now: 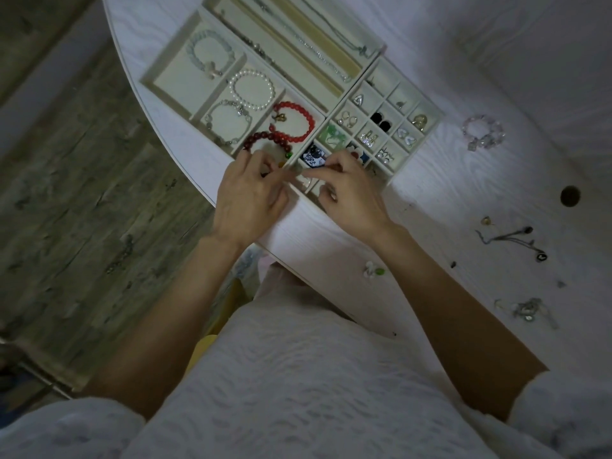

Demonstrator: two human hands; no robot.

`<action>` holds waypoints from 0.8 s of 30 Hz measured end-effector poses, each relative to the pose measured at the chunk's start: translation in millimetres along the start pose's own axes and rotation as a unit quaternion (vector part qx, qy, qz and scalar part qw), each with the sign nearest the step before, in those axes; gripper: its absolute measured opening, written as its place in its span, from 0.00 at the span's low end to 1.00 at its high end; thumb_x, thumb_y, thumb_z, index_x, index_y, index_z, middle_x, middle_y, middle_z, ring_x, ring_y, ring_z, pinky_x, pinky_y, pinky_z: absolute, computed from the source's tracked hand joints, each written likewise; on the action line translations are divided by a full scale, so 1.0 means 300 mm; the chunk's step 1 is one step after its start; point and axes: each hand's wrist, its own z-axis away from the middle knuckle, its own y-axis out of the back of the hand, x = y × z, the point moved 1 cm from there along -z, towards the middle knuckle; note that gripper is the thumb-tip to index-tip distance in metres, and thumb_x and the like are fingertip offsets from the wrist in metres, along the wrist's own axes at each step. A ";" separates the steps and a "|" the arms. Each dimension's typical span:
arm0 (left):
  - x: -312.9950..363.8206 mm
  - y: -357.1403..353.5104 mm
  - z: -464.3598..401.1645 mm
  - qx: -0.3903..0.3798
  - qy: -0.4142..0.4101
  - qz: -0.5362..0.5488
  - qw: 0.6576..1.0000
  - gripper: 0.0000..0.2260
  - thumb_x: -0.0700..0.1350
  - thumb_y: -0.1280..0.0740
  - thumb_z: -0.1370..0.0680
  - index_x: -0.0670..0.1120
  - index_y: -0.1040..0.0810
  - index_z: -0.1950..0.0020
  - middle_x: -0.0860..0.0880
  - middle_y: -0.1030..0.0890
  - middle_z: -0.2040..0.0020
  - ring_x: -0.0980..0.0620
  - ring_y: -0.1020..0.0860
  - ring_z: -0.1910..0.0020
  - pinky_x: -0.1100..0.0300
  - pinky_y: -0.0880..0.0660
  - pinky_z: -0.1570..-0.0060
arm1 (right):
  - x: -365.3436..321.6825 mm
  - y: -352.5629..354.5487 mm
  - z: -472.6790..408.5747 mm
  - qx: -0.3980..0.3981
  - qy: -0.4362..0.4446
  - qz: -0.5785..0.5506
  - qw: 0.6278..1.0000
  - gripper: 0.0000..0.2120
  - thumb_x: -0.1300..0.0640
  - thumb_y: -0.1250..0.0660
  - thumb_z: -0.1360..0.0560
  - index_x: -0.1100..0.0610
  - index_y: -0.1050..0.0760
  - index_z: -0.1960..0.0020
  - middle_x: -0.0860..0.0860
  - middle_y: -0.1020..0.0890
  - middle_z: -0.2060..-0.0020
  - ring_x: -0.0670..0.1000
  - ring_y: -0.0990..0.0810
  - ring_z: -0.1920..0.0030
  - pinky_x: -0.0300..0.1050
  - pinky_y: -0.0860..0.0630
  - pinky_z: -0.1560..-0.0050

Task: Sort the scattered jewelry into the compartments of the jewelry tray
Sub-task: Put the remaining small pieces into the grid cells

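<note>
The cream jewelry tray [172, 77] lies on the white table [463, 180]. Its left compartments hold bracelets: a pale blue one [207, 53], a pearl one [253, 91], a silver one [228, 125], a bright red one [293, 125] and a dark red bead bracelet [265, 140]. Small square cells on the right hold earrings [381, 122]. My left hand [248, 193] and my right hand [347, 190] meet at the tray's near corner, fingers curled, pinching a small pale piece [299, 173] between them. What that piece is cannot be made out.
Loose jewelry lies on the table to the right: a clear bead bracelet [483, 132], a dark chain necklace [516, 241], a silver tangle [530, 309], a small green and white piece [374, 270]. A round hole [570, 196] is in the tabletop. The table edge curves at left.
</note>
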 end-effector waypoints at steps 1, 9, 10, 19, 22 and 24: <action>-0.004 -0.001 0.002 0.008 0.000 0.001 1.000 0.13 0.43 0.38 0.25 0.45 0.19 0.45 0.43 0.24 0.51 0.44 0.29 0.55 0.54 0.33 0.58 | 0.003 0.003 0.002 0.011 -0.002 0.004 1.000 0.15 0.68 0.34 0.28 0.57 0.20 0.43 0.55 0.27 0.52 0.53 0.27 0.52 0.39 0.33 0.57; -0.024 -0.027 0.022 0.061 -0.006 0.004 0.998 0.09 0.41 0.31 0.26 0.46 0.19 0.45 0.46 0.20 0.49 0.47 0.30 0.52 0.56 0.35 0.58 | -0.003 -0.007 0.012 -0.013 0.047 0.063 0.997 0.13 0.67 0.32 0.29 0.57 0.19 0.46 0.55 0.28 0.55 0.54 0.28 0.53 0.50 0.24 0.58; -0.024 -0.030 0.024 0.064 -0.007 0.007 0.998 0.09 0.41 0.31 0.25 0.46 0.19 0.45 0.47 0.20 0.49 0.47 0.30 0.52 0.56 0.35 0.58 | -0.005 -0.007 0.012 -0.013 0.048 0.061 0.997 0.13 0.66 0.32 0.29 0.57 0.19 0.46 0.55 0.29 0.55 0.54 0.28 0.53 0.49 0.24 0.58; 0.049 -0.028 0.062 0.086 -0.028 0.043 0.995 0.11 0.41 0.33 0.25 0.45 0.20 0.44 0.46 0.20 0.48 0.46 0.29 0.50 0.54 0.33 0.55 | 0.052 0.133 0.170 0.084 -0.080 -0.076 0.990 0.12 0.64 0.34 0.25 0.55 0.21 0.44 0.52 0.26 0.47 0.47 0.28 0.49 0.34 0.29 0.49; 0.099 -0.050 0.092 0.055 -0.060 0.045 0.996 0.14 0.43 0.35 0.25 0.45 0.21 0.41 0.46 0.20 0.46 0.46 0.31 0.47 0.54 0.34 0.54 | 0.138 0.153 0.330 0.069 -0.121 -0.045 0.989 0.10 0.62 0.32 0.26 0.56 0.21 0.45 0.52 0.24 0.49 0.45 0.28 0.55 0.41 0.26 0.52; 0.126 -0.064 0.117 0.032 -0.063 0.025 0.997 0.16 0.44 0.37 0.26 0.46 0.23 0.39 0.45 0.21 0.45 0.45 0.31 0.44 0.53 0.35 0.52 | 0.172 0.112 0.422 0.018 -0.155 -0.038 0.987 0.12 0.58 0.29 0.28 0.56 0.22 0.44 0.53 0.24 0.49 0.46 0.28 0.57 0.44 0.26 0.55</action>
